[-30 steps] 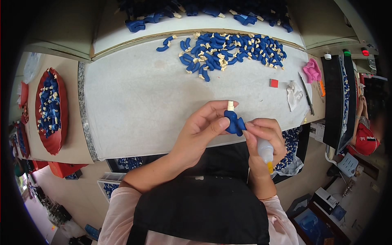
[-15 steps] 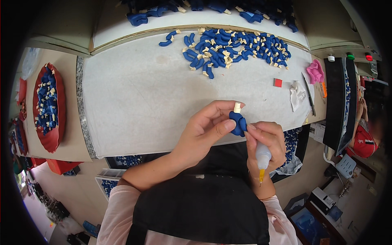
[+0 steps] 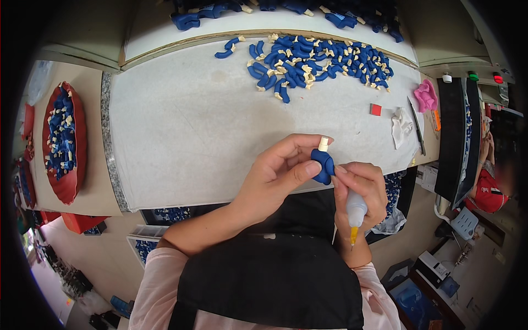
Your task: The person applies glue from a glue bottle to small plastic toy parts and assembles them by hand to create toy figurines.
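Just past the table's near edge, my left hand (image 3: pixel 279 175) pinches a small blue figurine torso (image 3: pixel 320 166) with a cream peg standing up at its top. My right hand (image 3: pixel 363 190) is curled round a clear squeeze bottle (image 3: pixel 356 209), whose yellow needle tip points down toward my body. With thumb and forefinger, that same hand also touches the right side of the torso, where a blue part like an arm lies along it. Across the far side of the table spreads a heap of blue figurine arms (image 3: pixel 300 66) with cream hands.
White sheeting (image 3: pixel 181 132) covers the tabletop. A red scalloped tray (image 3: pixel 67 190) of blue and cream parts stands at left. Toward the right lie a red square (image 3: pixel 375 110), crumpled tissue (image 3: pixel 402 128), tweezers (image 3: pixel 417 124) and a pink lump (image 3: pixel 425 96). Another person's red sleeve (image 3: pixel 489 190) shows far right.
The blue torso has turned a little in my left fingers and shifted slightly right. My right fingertips stay against its side, the squeeze bottle still in that hand.
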The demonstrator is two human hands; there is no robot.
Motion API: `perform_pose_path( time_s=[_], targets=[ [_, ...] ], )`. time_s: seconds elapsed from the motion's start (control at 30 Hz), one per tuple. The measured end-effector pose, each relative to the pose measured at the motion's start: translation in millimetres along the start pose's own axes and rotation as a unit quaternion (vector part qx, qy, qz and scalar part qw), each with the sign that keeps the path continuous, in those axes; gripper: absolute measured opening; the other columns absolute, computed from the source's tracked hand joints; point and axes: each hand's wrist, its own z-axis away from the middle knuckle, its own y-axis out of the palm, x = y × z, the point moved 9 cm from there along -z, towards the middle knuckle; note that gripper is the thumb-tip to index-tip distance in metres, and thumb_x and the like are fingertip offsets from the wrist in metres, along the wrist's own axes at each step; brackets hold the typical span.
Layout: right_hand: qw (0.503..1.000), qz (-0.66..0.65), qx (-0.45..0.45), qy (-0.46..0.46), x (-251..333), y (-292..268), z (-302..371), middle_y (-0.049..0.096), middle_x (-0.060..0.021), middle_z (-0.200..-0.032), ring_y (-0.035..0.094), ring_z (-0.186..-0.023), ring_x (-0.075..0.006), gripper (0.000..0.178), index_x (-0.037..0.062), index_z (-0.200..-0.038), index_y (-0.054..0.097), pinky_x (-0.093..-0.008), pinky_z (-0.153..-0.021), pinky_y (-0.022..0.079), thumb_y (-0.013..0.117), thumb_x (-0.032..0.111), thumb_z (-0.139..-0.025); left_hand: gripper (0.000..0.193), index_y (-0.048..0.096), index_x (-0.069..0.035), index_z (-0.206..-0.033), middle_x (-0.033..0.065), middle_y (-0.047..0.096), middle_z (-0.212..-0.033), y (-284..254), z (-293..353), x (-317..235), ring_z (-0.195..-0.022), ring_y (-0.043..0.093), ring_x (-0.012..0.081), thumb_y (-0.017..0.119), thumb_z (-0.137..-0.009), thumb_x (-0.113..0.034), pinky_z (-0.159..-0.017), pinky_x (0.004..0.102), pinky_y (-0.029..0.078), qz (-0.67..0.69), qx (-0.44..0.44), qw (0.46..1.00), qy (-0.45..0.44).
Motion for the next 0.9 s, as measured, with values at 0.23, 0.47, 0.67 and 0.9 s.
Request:
perform_pose_path(
  time_s=[0.23,0.47,0.67,0.9],
  targets=[
    [0.997,0.010,0.047,-0.055,4,2,-2,0.055,-0.0091,-0.072,0.055,-0.059,-0.0198,0.029,0.0002,-0.082,0.063,-0.0250,-0.051,0.044,0.067,-0.007,-0.054,0.028,0.048,-0.002,-0.112,0.0111,0.049,-0.116,-3,1,-1,-0.091,0.054,0.0126,0.050,-0.084,-0.007,-0.081,0.0263,0.043,-0.051,0.012,0.999,-0.010],
    [0.992,0.023,0.050,-0.112,9,4,-4,0.055,-0.0099,-0.073,0.055,-0.060,-0.0214,0.028,-0.0005,-0.082,0.063,-0.0259,-0.051,0.045,0.066,-0.004,-0.054,0.034,0.048,-0.001,-0.116,0.0064,0.054,-0.098,-7,-1,0,-0.086,0.051,0.0104,0.053,-0.082,-0.004,-0.075,0.0227,0.042,-0.044,0.003,0.998,0.053],
    [0.985,0.056,0.090,-0.137,14,7,-1,0.055,-0.0100,-0.077,0.056,-0.063,-0.0217,0.028,-0.0018,-0.082,0.062,-0.0259,-0.051,0.045,0.064,-0.004,-0.053,0.033,0.048,-0.002,-0.116,0.0110,0.052,-0.105,-6,2,-6,-0.091,0.055,0.0170,0.050,-0.084,-0.009,-0.079,0.0266,0.044,-0.143,0.007,0.986,0.081],
    [0.977,0.086,0.126,-0.150,23,11,2,0.055,-0.0100,-0.080,0.056,-0.064,-0.0211,0.024,-0.0028,-0.079,0.061,-0.0252,-0.051,0.045,0.066,-0.003,-0.056,0.032,0.051,0.002,-0.110,0.0077,0.053,-0.098,-3,1,0,-0.088,0.054,0.0131,0.056,-0.080,-0.008,-0.076,0.0241,0.044,-0.056,0.006,0.998,0.022]
  ],
)
